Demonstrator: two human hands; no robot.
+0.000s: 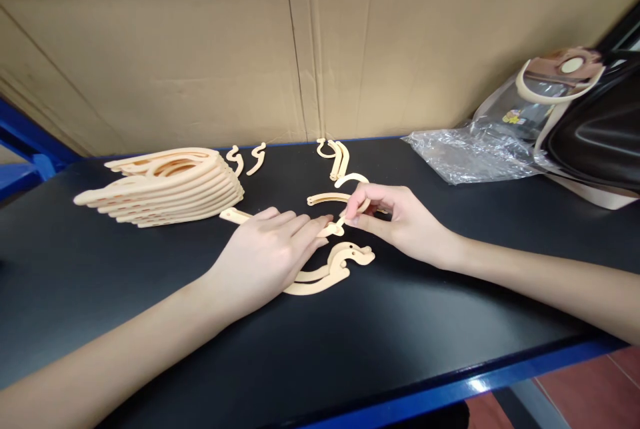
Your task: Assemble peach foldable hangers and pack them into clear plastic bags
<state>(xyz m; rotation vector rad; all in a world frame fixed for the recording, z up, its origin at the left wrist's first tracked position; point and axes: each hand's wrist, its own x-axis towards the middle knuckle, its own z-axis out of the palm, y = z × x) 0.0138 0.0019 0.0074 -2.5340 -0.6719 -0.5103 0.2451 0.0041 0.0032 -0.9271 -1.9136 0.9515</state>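
Note:
My left hand (273,252) lies across a long beige plastic hanger arm (233,215), its fingers gripping the piece near the middle of the table. At the arm's right end, a small curved joint part (334,230) shows beyond my fingertips. My right hand (400,222) pinches a thin beige hook piece (341,222) against that end; my fingers partly cover it. Nearer to me lie curved hanger pieces (320,284), partly under my left hand. Just behind my right hand are a curved arm piece (327,198) and a hook (351,179).
A stack of beige folding hangers (200,192) stands at the left, with two small hooks (257,159) beside it. More arm pieces (341,161) lie at the back. Crumpled clear plastic (470,152), a clear bottle (535,106) and a dark bag (595,129) occupy the right. Cardboard (200,49) lines the rear.

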